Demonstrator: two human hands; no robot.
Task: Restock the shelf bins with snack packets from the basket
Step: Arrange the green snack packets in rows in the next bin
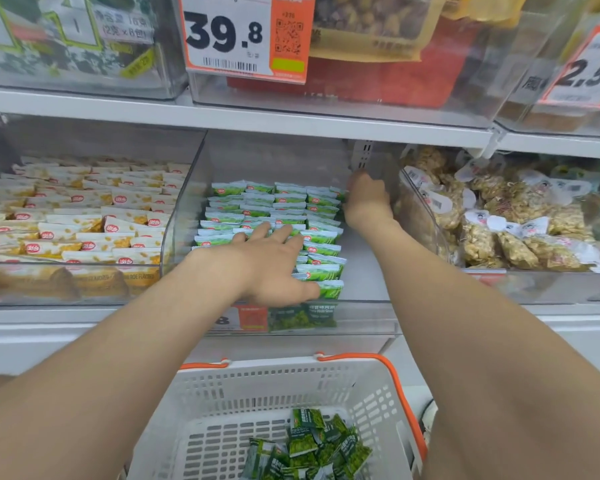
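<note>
A clear middle shelf bin (364, 271) holds neat rows of green snack packets (278, 206). My left hand (274, 263) lies flat on the front rows, fingers spread and straight, thumb against the nearest packet. Deep at the bin's right rear, my right hand (368, 199) has its fingers curled at the far end of the right row; whether they hold a packet is hidden. Below the shelf, a white basket (222, 386) with orange handles contains several loose green packets (312, 445).
The left bin (94, 289) is filled with white-and-yellow packets (77, 216). The right bin (548, 285) holds bags of pale snacks (506, 216). Upper shelf bins (326, 98) carry orange price tags (246, 36). The middle bin has bare floor along its right side.
</note>
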